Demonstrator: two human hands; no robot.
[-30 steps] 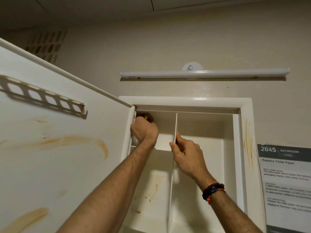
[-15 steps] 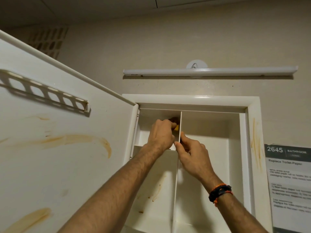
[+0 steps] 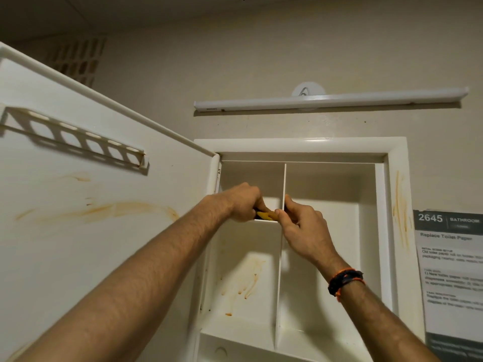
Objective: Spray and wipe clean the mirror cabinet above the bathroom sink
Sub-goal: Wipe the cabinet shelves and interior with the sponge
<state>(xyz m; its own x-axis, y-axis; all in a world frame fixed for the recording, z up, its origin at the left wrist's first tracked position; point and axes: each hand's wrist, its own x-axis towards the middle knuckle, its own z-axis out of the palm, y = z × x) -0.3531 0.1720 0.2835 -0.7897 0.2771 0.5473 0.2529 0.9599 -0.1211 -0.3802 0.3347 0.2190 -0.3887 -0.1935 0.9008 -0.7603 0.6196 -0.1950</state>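
**A:** Head view first. Where is the cabinet, and where are your hands?

**B:** The mirror cabinet fills the middle and right, mounted on the wall. Its door is swung open toward nine o'clock, so I see the white inner face, streaked with orange-brown stains. My left hand is at the frame's centre, reaching into the upper left compartment. My fingers are curled round a yellow sponge, which sits on the front edge of the small shelf.

**A:** And the right hand?

**B:** My right hand is just beside it, toward three o'clock. Thumb and fingers pinch the front edge of the vertical divider where the shelf meets it. The thumb tip is touching the sponge or very near it; I cannot tell which. A dark and orange wristband sits on that wrist.

**A:** Any dirt inside?

**B:** Orange-brown drips run down the back of the lower left compartment, at six o'clock from my left hand. More streaks mark the right frame of the cabinet, at three o'clock.

**A:** Anything round it?

**B:** A tube light runs along the wall at twelve o'clock. A printed notice headed "2645 BATHROOM" hangs at the right edge, at four o'clock.
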